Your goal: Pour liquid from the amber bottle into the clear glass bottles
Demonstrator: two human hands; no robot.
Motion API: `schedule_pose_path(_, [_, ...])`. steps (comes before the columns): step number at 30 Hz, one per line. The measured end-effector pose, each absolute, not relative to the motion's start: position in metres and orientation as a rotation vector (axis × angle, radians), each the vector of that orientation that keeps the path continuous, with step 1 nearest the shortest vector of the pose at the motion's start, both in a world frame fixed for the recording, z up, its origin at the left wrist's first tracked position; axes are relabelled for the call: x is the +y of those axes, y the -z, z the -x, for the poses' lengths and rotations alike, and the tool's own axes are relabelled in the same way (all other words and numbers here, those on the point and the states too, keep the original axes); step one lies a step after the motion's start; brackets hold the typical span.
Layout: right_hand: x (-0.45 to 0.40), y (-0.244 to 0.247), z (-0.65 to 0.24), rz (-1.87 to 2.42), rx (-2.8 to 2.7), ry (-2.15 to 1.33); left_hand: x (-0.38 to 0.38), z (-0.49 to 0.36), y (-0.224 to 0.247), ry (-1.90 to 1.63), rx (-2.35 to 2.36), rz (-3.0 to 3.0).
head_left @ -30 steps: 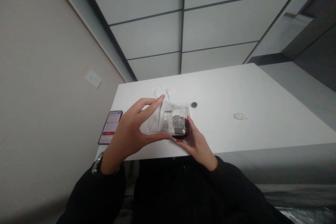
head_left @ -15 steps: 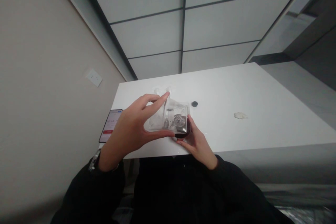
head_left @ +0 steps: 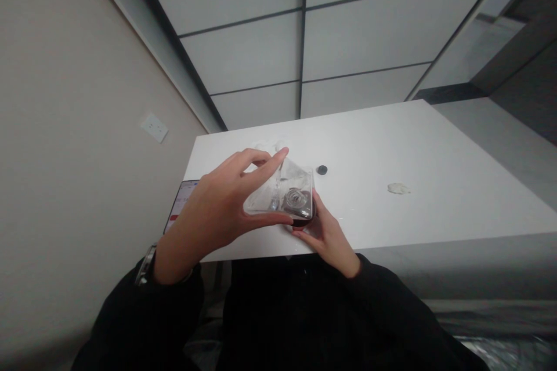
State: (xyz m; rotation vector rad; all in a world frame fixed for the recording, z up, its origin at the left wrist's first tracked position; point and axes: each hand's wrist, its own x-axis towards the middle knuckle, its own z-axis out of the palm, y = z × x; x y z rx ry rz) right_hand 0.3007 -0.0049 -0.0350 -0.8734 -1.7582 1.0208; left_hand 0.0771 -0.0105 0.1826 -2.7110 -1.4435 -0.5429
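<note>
Pinching a clear plastic bag (head_left: 281, 197) between thumb and forefinger of the left hand (head_left: 217, 214), long side running left to right above the near edge of the white surface (head_left: 413, 151). Cupping a dark round object (head_left: 302, 220) under the bag's right end in the right hand (head_left: 326, 235). Lying half hidden behind the left hand, a phone (head_left: 179, 208).

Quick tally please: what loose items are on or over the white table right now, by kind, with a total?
Clear plastic bag, held in the left hand: 1
Dark round item under the bag, at the right hand: 1
Phone: 1
Small black disc: 1
Whitish crumpled scrap: 1
Total: 5
</note>
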Motion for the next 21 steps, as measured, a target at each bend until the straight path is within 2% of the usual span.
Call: schedule_pose_path(21, [-0.005,0.025,-0.303,0.889,-1.773,-1.058,-0.008,-0.087,-0.197,0.356,-1.416,2.697])
